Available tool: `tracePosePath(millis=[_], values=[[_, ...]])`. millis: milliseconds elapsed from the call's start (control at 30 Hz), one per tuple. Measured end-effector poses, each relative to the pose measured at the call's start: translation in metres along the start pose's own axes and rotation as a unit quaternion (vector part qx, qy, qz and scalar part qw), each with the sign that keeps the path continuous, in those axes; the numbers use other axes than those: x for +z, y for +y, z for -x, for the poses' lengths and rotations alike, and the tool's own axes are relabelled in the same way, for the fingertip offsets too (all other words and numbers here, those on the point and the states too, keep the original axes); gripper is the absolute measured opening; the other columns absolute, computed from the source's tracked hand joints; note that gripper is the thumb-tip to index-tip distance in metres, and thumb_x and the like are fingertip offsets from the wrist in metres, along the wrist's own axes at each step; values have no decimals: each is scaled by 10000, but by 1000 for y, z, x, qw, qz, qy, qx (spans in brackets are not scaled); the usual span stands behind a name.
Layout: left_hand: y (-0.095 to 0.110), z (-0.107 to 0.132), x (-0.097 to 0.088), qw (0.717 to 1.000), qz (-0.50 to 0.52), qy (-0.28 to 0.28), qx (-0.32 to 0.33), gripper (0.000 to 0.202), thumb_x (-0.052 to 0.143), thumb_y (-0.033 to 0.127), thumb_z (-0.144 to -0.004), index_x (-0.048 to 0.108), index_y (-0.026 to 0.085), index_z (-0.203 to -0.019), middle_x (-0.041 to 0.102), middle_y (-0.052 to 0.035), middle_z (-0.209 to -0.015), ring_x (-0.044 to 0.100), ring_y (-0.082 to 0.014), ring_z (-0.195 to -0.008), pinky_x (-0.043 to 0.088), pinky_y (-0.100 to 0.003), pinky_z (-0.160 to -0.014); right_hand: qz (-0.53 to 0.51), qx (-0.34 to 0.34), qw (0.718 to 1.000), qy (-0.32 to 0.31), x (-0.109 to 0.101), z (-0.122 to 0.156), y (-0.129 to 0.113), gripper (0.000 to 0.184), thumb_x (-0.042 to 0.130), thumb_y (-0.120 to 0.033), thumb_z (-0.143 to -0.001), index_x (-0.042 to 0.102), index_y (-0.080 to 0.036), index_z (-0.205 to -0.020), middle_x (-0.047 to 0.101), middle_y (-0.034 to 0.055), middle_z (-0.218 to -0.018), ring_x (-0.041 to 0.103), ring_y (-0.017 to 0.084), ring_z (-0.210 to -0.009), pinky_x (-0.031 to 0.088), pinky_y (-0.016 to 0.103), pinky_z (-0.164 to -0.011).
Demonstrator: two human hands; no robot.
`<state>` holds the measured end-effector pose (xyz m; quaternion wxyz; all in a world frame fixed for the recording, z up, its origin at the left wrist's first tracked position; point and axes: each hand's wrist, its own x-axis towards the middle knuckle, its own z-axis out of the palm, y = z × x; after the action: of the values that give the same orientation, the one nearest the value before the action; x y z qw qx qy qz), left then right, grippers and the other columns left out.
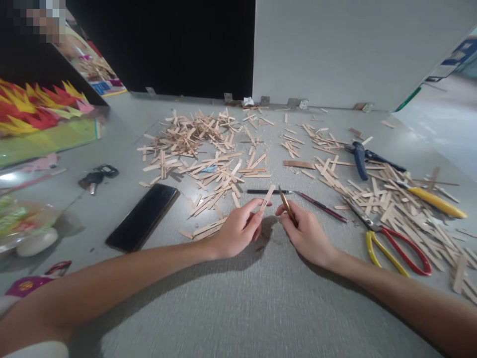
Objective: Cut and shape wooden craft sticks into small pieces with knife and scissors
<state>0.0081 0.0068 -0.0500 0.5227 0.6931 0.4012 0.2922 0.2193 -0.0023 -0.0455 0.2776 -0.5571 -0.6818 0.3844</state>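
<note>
My left hand (240,224) pinches a short wooden craft stick (267,198) between thumb and fingers, its free end pointing up and away from me. A dark mark shows on the stick near my thumb. Close by on the right, my right hand (306,231) is closed round a slim gold-coloured craft knife (286,205), its narrow tip pointing up beside the stick. Tip and stick are slightly apart. Just beyond both hands lie a black pen-like tool (264,191) and a dark red pen-like tool (322,206).
Loose craft sticks (192,132) lie heaped at the back, with more sticks (406,214) at right. Red-and-yellow-handled scissors (387,243), a yellow-handled cutter (436,200) and blue-handled pliers (361,159) lie there. A phone (143,216) and keys (97,178) are left. Upright panels (335,49) stand behind.
</note>
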Motion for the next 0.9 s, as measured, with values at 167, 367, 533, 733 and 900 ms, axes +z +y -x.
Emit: tracePosePath(millis=[167,367,533,733,900], values=[[-1,0,-1,1000,-10,-2,-1,328,398,404,-1125,602,179,-1249,535,86,-572,482,-124,-454,380,-237,-483,-80,71,994,-39,-2,-2,1,105,502,-354,-987,558,-265,-996,369,-123,-528,371,134,-398,284,255,-431],[-2,-1,-4,1000,-19,-11,13,301,400,407,-1129,615,197,-1127,544,81,-582,479,-110,-454,378,-219,-481,-177,112,976,-54,-1,-8,-3,92,519,-345,-949,531,-268,-999,384,-147,-542,344,111,-352,356,221,-348],[1,2,-1,999,-45,-9,22,330,389,374,-1112,641,172,-1177,561,66,-598,517,-120,-477,402,-224,-512,-108,122,985,-50,-18,-15,-10,85,517,-307,-951,557,-250,-1000,452,-110,-562,399,128,-390,376,249,-401],[9,3,-15,960,-258,67,80,363,387,260,-1098,698,154,-1253,606,33,-614,508,-128,-471,335,-240,-513,239,55,965,90,-82,-40,-3,203,485,-254,-1043,679,-197,-1051,684,61,-757,611,221,-603,389,322,-590],[8,-7,-46,848,-521,76,57,332,488,31,-935,721,166,-1129,710,-31,-677,635,-188,-590,303,-260,-515,435,98,886,124,-117,-61,24,251,529,-239,-1041,768,-166,-1016,779,220,-1058,709,324,-801,388,358,-631]])
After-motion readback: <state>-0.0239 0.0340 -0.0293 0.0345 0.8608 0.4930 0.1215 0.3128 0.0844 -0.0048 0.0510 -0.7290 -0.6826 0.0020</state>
